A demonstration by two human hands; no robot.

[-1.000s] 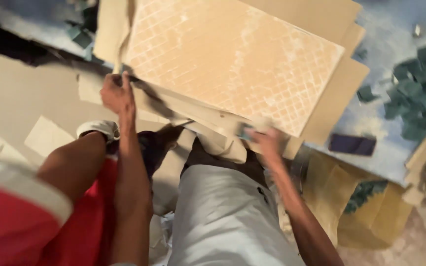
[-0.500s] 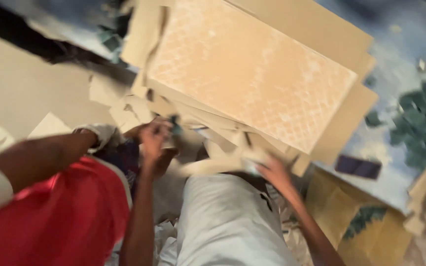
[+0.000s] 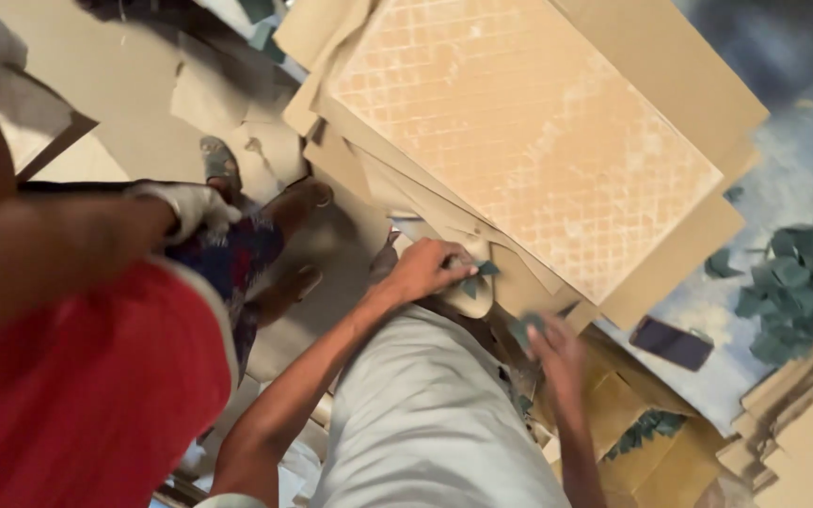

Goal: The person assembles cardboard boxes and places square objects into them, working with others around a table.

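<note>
So the left hand has its grip closed around a small teal tile chip, pinched between fingertips at the near edge of the cardboard stack. The right hand is blurry, but its fingers look curled on another teal piece just right of it. Both chips look light, stiff and probably brittle with sharp corners, so I'd take them by the flat faces. Farther out lies a big beige tile, waffle-patterned back up, likely heavy. A pile of teal pieces and a dark phone sit to the right.
</note>
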